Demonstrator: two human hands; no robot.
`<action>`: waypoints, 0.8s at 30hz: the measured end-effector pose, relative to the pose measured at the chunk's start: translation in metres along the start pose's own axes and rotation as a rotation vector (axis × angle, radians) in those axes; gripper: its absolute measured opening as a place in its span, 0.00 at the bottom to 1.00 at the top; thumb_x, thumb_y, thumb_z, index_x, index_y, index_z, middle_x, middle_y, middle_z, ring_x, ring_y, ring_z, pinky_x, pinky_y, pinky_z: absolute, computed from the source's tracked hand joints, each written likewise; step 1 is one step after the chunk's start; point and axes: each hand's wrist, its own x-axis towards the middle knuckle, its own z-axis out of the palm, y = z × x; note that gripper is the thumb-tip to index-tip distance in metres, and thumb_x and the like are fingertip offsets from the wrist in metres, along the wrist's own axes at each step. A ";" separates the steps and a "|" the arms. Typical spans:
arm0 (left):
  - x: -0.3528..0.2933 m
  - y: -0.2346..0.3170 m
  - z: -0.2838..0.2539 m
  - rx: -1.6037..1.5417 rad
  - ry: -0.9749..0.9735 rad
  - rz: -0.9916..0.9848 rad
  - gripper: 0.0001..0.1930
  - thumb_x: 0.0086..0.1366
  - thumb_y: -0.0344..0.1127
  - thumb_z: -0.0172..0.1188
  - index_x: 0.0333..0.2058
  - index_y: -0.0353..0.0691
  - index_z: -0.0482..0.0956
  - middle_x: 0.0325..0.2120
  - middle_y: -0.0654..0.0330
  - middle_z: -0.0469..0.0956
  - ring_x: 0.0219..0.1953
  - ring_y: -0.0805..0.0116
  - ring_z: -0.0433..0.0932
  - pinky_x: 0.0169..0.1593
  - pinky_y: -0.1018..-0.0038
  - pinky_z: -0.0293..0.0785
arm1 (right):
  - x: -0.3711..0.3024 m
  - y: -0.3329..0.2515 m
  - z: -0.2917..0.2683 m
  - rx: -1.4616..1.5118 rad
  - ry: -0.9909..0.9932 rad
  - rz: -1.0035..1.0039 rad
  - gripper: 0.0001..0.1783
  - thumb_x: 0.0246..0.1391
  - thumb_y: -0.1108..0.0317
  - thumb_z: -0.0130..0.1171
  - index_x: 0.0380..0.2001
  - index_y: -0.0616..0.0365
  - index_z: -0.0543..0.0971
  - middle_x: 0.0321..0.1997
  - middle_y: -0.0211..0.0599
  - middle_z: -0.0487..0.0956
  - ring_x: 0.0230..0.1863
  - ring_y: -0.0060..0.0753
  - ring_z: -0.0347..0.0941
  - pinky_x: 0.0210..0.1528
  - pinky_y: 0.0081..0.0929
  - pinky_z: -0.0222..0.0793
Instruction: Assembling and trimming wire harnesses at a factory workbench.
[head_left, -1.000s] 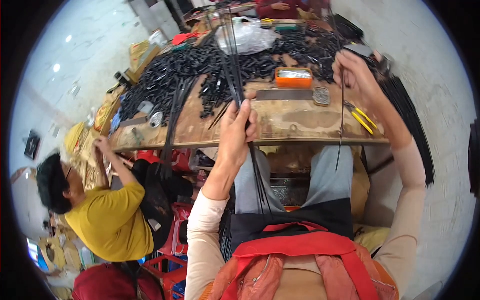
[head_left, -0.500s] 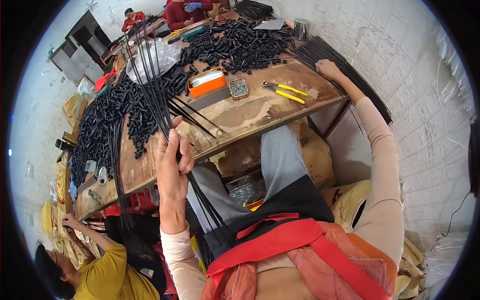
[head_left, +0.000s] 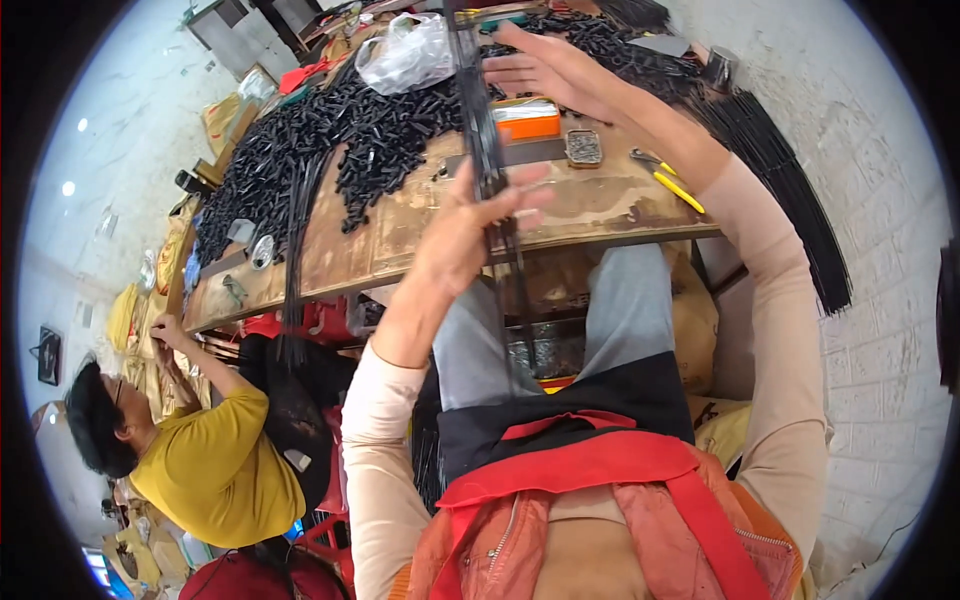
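1. Slanting upward, the left hand (head_left: 460, 238) has its blurred fingers extended rightward; how firmly it grips, I cannot tell.
2. A bundle of thin black rods (head_left: 484, 145) crosses that hand nearly upright, extending above and below it.
3. At the end of the slanted right forearm (head_left: 680, 137), the right hand (head_left: 562, 78) points leftward at the bundle's upper part, fingers straight and spread; contact is unclear.
4. Just below the right hand sits an orange box (head_left: 532, 127); yellow-handled pliers (head_left: 679, 192) appear beside that forearm.

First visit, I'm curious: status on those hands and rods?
Left hand spread open at the black rods. Right hand open beside them, contact unclear. Orange box close by; nothing plainly blocking.
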 end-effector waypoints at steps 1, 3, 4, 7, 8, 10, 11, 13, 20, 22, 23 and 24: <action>-0.006 -0.004 0.003 -0.045 -0.048 -0.053 0.24 0.69 0.27 0.50 0.63 0.42 0.59 0.53 0.46 0.73 0.52 0.55 0.77 0.54 0.63 0.75 | 0.013 -0.004 0.012 0.144 -0.069 0.030 0.35 0.63 0.47 0.52 0.61 0.66 0.64 0.58 0.55 0.72 0.59 0.42 0.72 0.64 0.35 0.65; -0.026 -0.010 -0.001 -0.136 -0.050 -0.114 0.23 0.70 0.28 0.50 0.62 0.40 0.60 0.53 0.45 0.72 0.52 0.55 0.76 0.55 0.62 0.75 | 0.019 -0.012 0.038 0.369 -0.163 0.088 0.33 0.64 0.50 0.51 0.58 0.69 0.64 0.56 0.57 0.74 0.56 0.44 0.74 0.62 0.36 0.68; -0.034 -0.011 -0.003 -0.237 -0.061 -0.181 0.21 0.71 0.30 0.50 0.61 0.37 0.60 0.54 0.44 0.71 0.53 0.54 0.76 0.56 0.60 0.74 | 0.011 -0.014 0.055 0.449 -0.180 0.118 0.31 0.65 0.51 0.50 0.57 0.70 0.65 0.55 0.57 0.74 0.55 0.45 0.74 0.62 0.36 0.70; -0.042 0.000 -0.006 -0.227 0.000 -0.112 0.19 0.73 0.37 0.47 0.56 0.30 0.63 0.51 0.44 0.74 0.52 0.53 0.76 0.56 0.56 0.73 | -0.007 -0.014 0.064 0.410 -0.288 0.155 0.24 0.67 0.57 0.47 0.55 0.68 0.67 0.53 0.56 0.75 0.54 0.47 0.75 0.61 0.38 0.70; -0.038 0.004 -0.007 -0.204 -0.005 -0.061 0.19 0.74 0.38 0.45 0.55 0.29 0.63 0.49 0.44 0.75 0.52 0.53 0.76 0.56 0.55 0.74 | -0.011 -0.017 0.067 0.397 -0.312 0.196 0.23 0.67 0.58 0.47 0.54 0.68 0.68 0.53 0.55 0.75 0.54 0.47 0.75 0.61 0.38 0.71; -0.033 0.005 -0.007 -0.065 -0.006 0.007 0.20 0.75 0.41 0.43 0.54 0.29 0.64 0.48 0.44 0.76 0.51 0.53 0.78 0.55 0.57 0.75 | -0.011 -0.031 0.067 0.301 -0.294 0.199 0.23 0.68 0.59 0.45 0.56 0.68 0.67 0.53 0.54 0.75 0.57 0.47 0.73 0.62 0.38 0.69; -0.039 -0.003 -0.009 -0.129 -0.030 -0.070 0.20 0.75 0.41 0.42 0.54 0.29 0.64 0.48 0.43 0.76 0.49 0.53 0.78 0.54 0.59 0.76 | -0.016 -0.028 0.070 0.316 -0.271 0.200 0.24 0.68 0.59 0.44 0.57 0.68 0.66 0.54 0.54 0.75 0.57 0.48 0.73 0.63 0.38 0.69; -0.047 -0.011 0.001 -0.223 -0.049 -0.176 0.20 0.75 0.41 0.41 0.53 0.28 0.66 0.47 0.44 0.76 0.47 0.55 0.80 0.53 0.63 0.78 | -0.022 -0.029 0.067 0.322 -0.234 0.201 0.24 0.68 0.59 0.43 0.58 0.69 0.66 0.55 0.54 0.74 0.58 0.48 0.72 0.64 0.39 0.67; -0.030 0.007 0.000 -0.081 0.007 -0.043 0.20 0.76 0.39 0.40 0.51 0.26 0.69 0.45 0.47 0.78 0.48 0.60 0.80 0.54 0.66 0.77 | -0.035 -0.036 0.066 0.223 -0.275 0.095 0.24 0.67 0.62 0.46 0.58 0.70 0.65 0.55 0.54 0.74 0.59 0.46 0.72 0.64 0.38 0.67; -0.039 0.000 0.008 -0.080 0.023 -0.068 0.20 0.76 0.39 0.41 0.51 0.26 0.70 0.45 0.47 0.78 0.48 0.60 0.80 0.53 0.66 0.77 | -0.039 -0.033 0.065 0.225 -0.266 0.124 0.23 0.67 0.63 0.47 0.58 0.70 0.66 0.56 0.53 0.73 0.59 0.44 0.71 0.65 0.37 0.65; -0.043 -0.002 0.010 -0.086 0.053 -0.096 0.20 0.75 0.40 0.41 0.51 0.26 0.70 0.45 0.48 0.78 0.47 0.61 0.80 0.53 0.66 0.77 | -0.041 -0.036 0.067 0.242 -0.280 0.132 0.23 0.67 0.64 0.47 0.58 0.71 0.66 0.57 0.52 0.73 0.60 0.43 0.71 0.65 0.36 0.65; -0.040 0.002 0.008 -0.085 0.058 -0.095 0.20 0.75 0.40 0.41 0.51 0.26 0.70 0.45 0.48 0.78 0.47 0.61 0.80 0.53 0.66 0.77 | -0.040 -0.038 0.068 0.245 -0.284 0.132 0.23 0.67 0.64 0.47 0.58 0.71 0.66 0.57 0.52 0.73 0.60 0.43 0.71 0.65 0.36 0.65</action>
